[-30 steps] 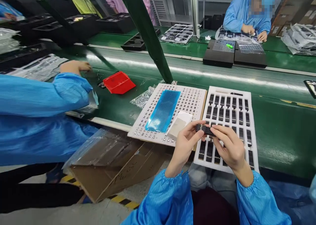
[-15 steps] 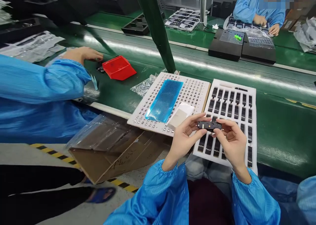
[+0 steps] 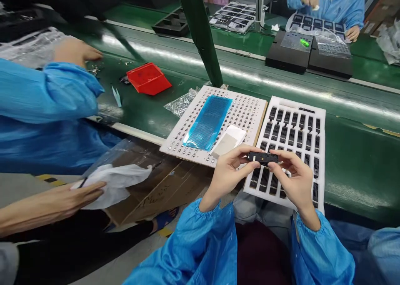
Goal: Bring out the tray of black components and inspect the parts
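Note:
My left hand [image 3: 229, 168] and my right hand [image 3: 292, 170] pinch a small black plastic part [image 3: 262, 158] between thumbs and fingertips, one hand at each end. The part is oblong, with a pale patch on its upper face. Below it lies a white foam tray [image 3: 321, 151] whose slots hold rows of thin black parts; my hands hide some of these. To the left of the tray is a white board [image 3: 170, 146] dotted with tiny components. A blue perforated sheet [image 3: 208, 122] and a white paper piece [image 3: 230, 139] rest on that board.
A clear bag of small pieces [image 3: 181, 103], a red bin [image 3: 149, 78] and pale blue tweezers [image 3: 116, 95] lie leftward. A green post [image 3: 203, 39] rises behind the board. A co-worker's hand grips a white bag [image 3: 115, 181] over a cardboard box [image 3: 165, 189]. Black boxes [image 3: 289, 53] stand across the bench.
A person's arm with a white bag has come in at lower left. The left co-worker's hand has drawn back leftward from the red bin. My hands keep the same pinch on the part.

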Motion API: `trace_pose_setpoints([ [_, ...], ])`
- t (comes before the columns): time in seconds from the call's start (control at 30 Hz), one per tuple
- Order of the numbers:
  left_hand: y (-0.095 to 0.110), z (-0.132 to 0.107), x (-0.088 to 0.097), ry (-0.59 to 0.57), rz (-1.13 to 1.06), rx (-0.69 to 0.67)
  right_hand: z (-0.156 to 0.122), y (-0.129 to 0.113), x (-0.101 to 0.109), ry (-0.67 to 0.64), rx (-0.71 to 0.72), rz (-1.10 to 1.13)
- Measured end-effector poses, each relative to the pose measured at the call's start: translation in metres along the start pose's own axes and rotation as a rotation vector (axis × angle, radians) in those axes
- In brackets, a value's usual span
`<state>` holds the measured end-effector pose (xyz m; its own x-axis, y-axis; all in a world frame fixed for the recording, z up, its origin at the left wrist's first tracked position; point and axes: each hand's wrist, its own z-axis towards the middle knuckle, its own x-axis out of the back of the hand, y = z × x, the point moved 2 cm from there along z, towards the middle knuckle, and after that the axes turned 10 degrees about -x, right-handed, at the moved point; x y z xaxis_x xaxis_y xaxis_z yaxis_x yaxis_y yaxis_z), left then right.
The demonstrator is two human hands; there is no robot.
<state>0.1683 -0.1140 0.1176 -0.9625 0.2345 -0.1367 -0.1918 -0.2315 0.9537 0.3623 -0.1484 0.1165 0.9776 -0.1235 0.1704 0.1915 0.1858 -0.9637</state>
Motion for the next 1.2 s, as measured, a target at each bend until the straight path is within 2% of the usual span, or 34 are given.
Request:
trace_pose_setpoints([
  [0.1, 0.002, 0.000, 0.003, -0.021, 0.029, -0.011, 0.003, -0.004, 0.003, -0.014, 0.068, -0.054],
  [0.27, 0.004, 0.001, 0.006, -0.051, 0.070, -0.019, 0.006, -0.009, 0.013, -0.037, 0.334, -0.289],
  [0.33, 0.003, 0.001, 0.005, -0.050, 0.027, 0.009, 0.005, -0.008, 0.015, -0.027, 0.396, -0.351],
  [0.43, -0.002, 0.001, -0.002, -0.029, -0.099, 0.060, -0.002, -0.006, 0.009, 0.033, 0.396, -0.351],
  [0.53, -0.013, -0.002, -0.015, 0.055, -0.252, 0.094, -0.011, -0.003, -0.003, 0.134, 0.338, -0.316],
  [0.6, -0.022, -0.004, -0.024, 0.100, -0.382, 0.158, -0.017, -0.002, -0.012, 0.197, 0.323, -0.310],
  [0.7, -0.034, -0.007, -0.033, 0.095, -0.543, 0.285, -0.022, -0.002, -0.015, 0.225, 0.371, -0.364],
  [0.77, -0.036, -0.005, -0.031, 0.047, -0.576, 0.323, -0.023, -0.003, -0.010, 0.167, 0.414, -0.418],
  [0.87, -0.034, -0.001, -0.021, -0.136, -0.543, 0.348, -0.022, -0.006, 0.004, 0.094, 0.393, -0.422],
  [0.97, -0.029, 0.003, -0.013, -0.353, -0.498, 0.397, -0.016, -0.010, 0.018, 0.059, 0.262, -0.359],
  [1.07, -0.026, 0.005, -0.011, -0.506, -0.508, 0.468, -0.011, -0.010, 0.023, -0.082, 0.109, -0.294],
  [1.13, -0.025, 0.006, -0.012, -0.541, -0.492, 0.487, -0.010, -0.007, 0.024, -0.138, 0.044, -0.263],
  [1.2, -0.024, 0.007, -0.013, -0.518, -0.447, 0.476, -0.012, -0.003, 0.025, -0.127, -0.010, -0.253],
])
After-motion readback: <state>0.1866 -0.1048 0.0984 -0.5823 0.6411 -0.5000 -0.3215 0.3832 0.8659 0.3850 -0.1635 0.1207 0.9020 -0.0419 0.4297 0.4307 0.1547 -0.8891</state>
